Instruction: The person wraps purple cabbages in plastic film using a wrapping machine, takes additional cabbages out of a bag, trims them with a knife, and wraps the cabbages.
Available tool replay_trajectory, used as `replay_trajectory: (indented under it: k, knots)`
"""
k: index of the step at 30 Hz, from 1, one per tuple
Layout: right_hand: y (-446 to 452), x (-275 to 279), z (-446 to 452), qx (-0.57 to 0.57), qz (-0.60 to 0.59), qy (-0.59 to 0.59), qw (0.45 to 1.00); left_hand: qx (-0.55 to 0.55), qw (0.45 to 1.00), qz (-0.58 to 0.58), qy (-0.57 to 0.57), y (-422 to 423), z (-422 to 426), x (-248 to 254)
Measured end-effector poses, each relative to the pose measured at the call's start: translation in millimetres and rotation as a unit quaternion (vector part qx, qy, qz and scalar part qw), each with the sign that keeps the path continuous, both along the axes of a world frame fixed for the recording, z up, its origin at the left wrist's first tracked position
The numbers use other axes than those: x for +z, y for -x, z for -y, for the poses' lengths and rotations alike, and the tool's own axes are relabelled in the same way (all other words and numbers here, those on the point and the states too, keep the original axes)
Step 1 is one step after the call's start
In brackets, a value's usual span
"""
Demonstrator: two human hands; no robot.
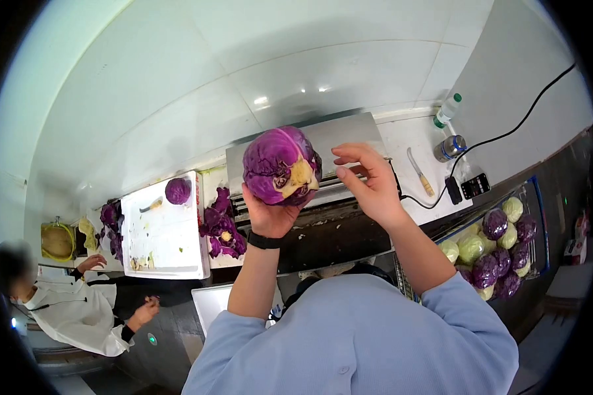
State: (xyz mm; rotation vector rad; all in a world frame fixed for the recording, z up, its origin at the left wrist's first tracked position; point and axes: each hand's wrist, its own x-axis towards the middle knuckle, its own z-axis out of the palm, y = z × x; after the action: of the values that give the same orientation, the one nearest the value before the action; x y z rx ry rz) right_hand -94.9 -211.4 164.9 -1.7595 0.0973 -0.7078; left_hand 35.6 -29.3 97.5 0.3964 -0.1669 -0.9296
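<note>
A purple cabbage (pixel 270 161) with a pale, browned stem end rests in my left hand (pixel 273 219), which holds it up from below. My right hand (pixel 369 183) is just to the right of the cabbage, apart from it, with fingers spread and slightly bent and nothing in them. Both hands are over a flat metal-topped machine (pixel 349 135) against the tiled wall. Torn purple cabbage leaves (pixel 223 227) lie left of the machine. To its right, a knife (pixel 420 172) with a light handle lies on the white counter.
A white tray (pixel 161 240) at left carries a small purple cabbage (pixel 178 191) and another knife (pixel 151 205). A bottle (pixel 447 110), metal can (pixel 449 149) and phone (pixel 476 186) stand or lie at right, near a black cable (pixel 507 137). Cabbages (pixel 491 253) fill a crate. A co-worker (pixel 79 316) is at lower left.
</note>
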Motion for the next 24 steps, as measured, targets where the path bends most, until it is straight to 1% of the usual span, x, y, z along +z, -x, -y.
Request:
replay_trajectory:
  k: [2, 4, 6, 7, 8, 9, 10, 11, 13, 14, 15, 16, 18, 19, 21, 22, 24]
  knots:
    - [-0.7, 1.7, -5.8, 0.014, -0.012, -0.026, 0.999, -0.014, 1.000, 0.008, 0.004, 0.3, -6.1, -2.1]
    - [-1.4, 1.0, -8.4, 0.025, -0.045, -0.060, 0.997, 0.039, 0.992, 0.110, -0.050, 4.5, -9.5, -0.7]
    - [-2.9, 1.3, -10.0, 0.049, -0.034, -0.119, 0.991, 0.108, 0.960, 0.224, -0.125, 8.2, -12.5, 2.1]
    - [-3.9, 1.3, -10.7, 0.062, -0.030, -0.148, 0.987, 0.147, 0.945, 0.272, -0.105, 11.2, -10.1, 21.7]
    - [-5.6, -1.1, -10.1, 0.107, -0.029, -0.165, 0.980, 0.210, 0.880, 0.382, -0.189, 16.6, -8.5, 35.3]
    - [-7.1, -5.7, -8.7, 0.151, -0.030, -0.182, 0.971, 0.267, 0.791, 0.480, -0.268, 24.3, -7.3, 46.4]
    - [-10.8, -10.6, -6.9, 0.195, -0.030, -0.198, 0.960, 0.317, 0.681, 0.566, -0.341, 26.7, -4.8, 52.4]
    - [-13.8, -16.3, -6.0, 0.194, -0.032, -0.217, 0.956, 0.340, 0.587, 0.640, -0.362, 24.1, -0.7, 55.5]
    - [-20.2, -24.1, -4.8, 0.189, -0.036, -0.255, 0.948, 0.368, 0.498, 0.709, -0.337, 18.2, 4.9, 52.0]
    - [-23.1, -25.5, -4.8, 0.168, -0.029, -0.244, 0.955, 0.380, 0.451, 0.740, -0.323, 14.8, 8.4, 48.8]
    - [-25.7, -25.7, -7.5, 0.148, -0.024, -0.233, 0.961, 0.363, 0.488, 0.739, -0.290, 13.3, 11.5, 48.9]
    - [-26.5, -27.9, -10.0, 0.126, -0.019, -0.225, 0.966, 0.362, 0.559, 0.693, -0.276, 13.1, 11.2, 50.0]
    - [-25.7, -38.9, -10.6, 0.121, 0.002, -0.274, 0.954, 0.352, 0.687, 0.588, -0.241, 12.4, 10.5, 55.8]
    - [-26.8, -42.3, -10.1, 0.121, 0.011, -0.298, 0.947, 0.283, 0.742, 0.558, -0.241, 6.6, 9.8, 51.2]
    - [-27.4, -45.0, -10.4, 0.134, 0.030, -0.285, 0.948, 0.134, 0.834, 0.481, -0.235, -5.3, 7.7, 39.0]
    - [-28.3, -44.0, -10.1, 0.140, 0.040, -0.279, 0.949, 0.135, 0.837, 0.472, -0.244, -7.2, 8.8, 36.6]
    - [-30.7, -28.7, 2.3, 0.145, 0.007, -0.269, 0.952, 0.135, 0.843, 0.450, -0.262, -8.1, 12.5, 33.5]
